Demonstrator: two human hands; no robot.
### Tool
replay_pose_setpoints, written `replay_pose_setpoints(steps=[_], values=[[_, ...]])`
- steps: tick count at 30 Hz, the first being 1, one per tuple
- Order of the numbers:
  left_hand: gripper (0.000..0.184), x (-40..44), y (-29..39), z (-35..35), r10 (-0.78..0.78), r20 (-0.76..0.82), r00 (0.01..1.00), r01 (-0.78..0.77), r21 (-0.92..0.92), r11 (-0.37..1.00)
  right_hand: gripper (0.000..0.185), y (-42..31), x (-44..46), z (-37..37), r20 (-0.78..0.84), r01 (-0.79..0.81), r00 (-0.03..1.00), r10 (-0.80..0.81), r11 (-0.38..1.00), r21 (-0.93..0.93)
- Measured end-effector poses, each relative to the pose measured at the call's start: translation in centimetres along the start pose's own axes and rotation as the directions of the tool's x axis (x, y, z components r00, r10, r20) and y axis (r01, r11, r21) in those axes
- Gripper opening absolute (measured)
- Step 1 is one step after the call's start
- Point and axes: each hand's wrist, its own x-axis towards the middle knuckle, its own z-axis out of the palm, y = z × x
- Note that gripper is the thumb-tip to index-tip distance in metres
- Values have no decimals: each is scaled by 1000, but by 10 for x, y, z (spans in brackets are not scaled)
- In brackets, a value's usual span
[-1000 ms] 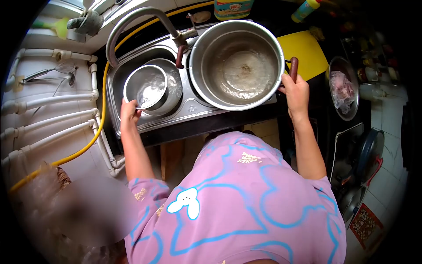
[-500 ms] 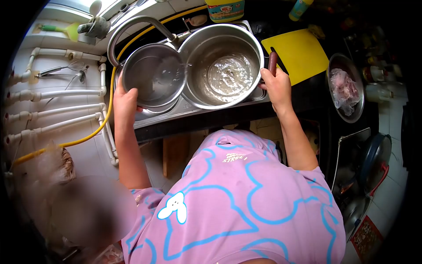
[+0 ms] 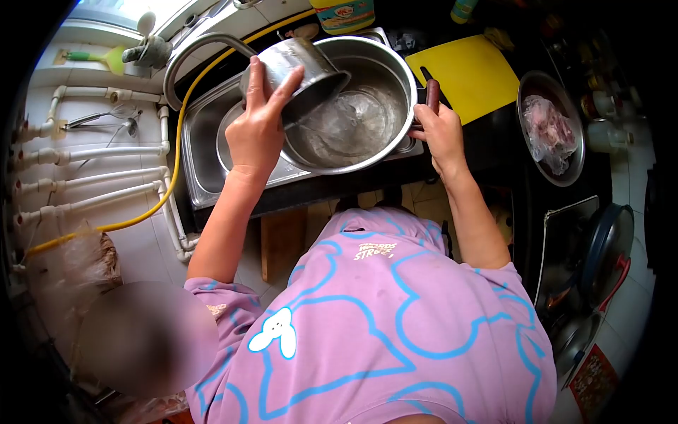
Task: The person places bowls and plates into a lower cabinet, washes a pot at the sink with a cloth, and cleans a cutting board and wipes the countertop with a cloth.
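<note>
Head view: left hand (image 3: 258, 134), grip spread, tips small pot (image 3: 295, 62) over large pot (image 3: 385, 74) of water (image 3: 349, 124); right hand (image 3: 441, 133) clasps its handle (image 3: 433, 93).

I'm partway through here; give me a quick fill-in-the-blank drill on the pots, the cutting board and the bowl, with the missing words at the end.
1. The left grip holds the small pot tipped over the big ____.
2. The right grip holds the big pot by its ____.
3. The color of the cutting board is ____.
4. The pink food in the metal bowl is wrapped in clear ____.

Missing words: pot; handle; yellow; plastic.
</note>
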Motion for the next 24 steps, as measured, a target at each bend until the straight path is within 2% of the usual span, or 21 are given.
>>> replay_pose_setpoints(steps=[1,4,6,8,10,11,12,14,16,17,18,19,20,21,22,23,24], values=[[68,2,-1,4,104,-74,992,-101,41,994,23,2,0,-1,4,-3,1000,3,1000,31],[63,8,-6,15,379,-227,897,-395,-26,919,25,5,-5,0,-48,-15,999,21,992,125],[55,17,-4,3,563,-223,796,-559,84,825,25,8,-7,2,-50,-86,994,93,989,120],[57,27,4,6,623,-298,723,-634,69,770,25,11,-8,0,-52,-119,990,129,979,164],[66,34,3,11,664,-273,696,-664,106,740,25,11,-9,-3,-53,-143,987,154,975,168],[65,38,2,13,687,-269,675,-686,114,718,25,13,-9,-6,-57,-148,985,162,971,190],[64,41,3,14,677,-259,689,-691,46,721,26,14,-12,-7,-70,-128,987,145,969,212],[63,50,-3,26,591,-133,796,-589,56,806,27,16,-8,-9,-82,-140,983,163,962,234],[65,68,23,31,288,-230,930,-326,-148,934,30,29,-6,-17,-90,-109,988,126,980,168],[67,79,40,25,171,-177,969,-211,-245,946,33,38,-7,-21,-106,-87,989,107,979,183],[68,98,53,34,152,-301,941,-243,-291,925,33,36,-9,-26,-94,-99,989,112,986,135],[61,116,66,38,-158,45,986,149,-650,745,33,33,-9,-24,-117,-62,990,74,993,98],[55,132,80,44,-288,475,832,554,-743,376,32,35,-7,-26,-123,-38,991,48,996,82],[50,148,101,65,-252,609,752,652,-743,152,30,38,-10,-37,-102,-75,991,81,995,63],[31,160,126,79,-157,730,665,738,-675,-12,28,42,-17,-52,-66,-106,992,109,993,49],[23,168,125,130,-49,723,690,722,-680,129,28,38,-21,-60,-77,-104,992,104,995,12],[17,177,133,166,41,748,662,728,-655,201,28,33,-21,-60,-88,-102,991,100,994,-26]])
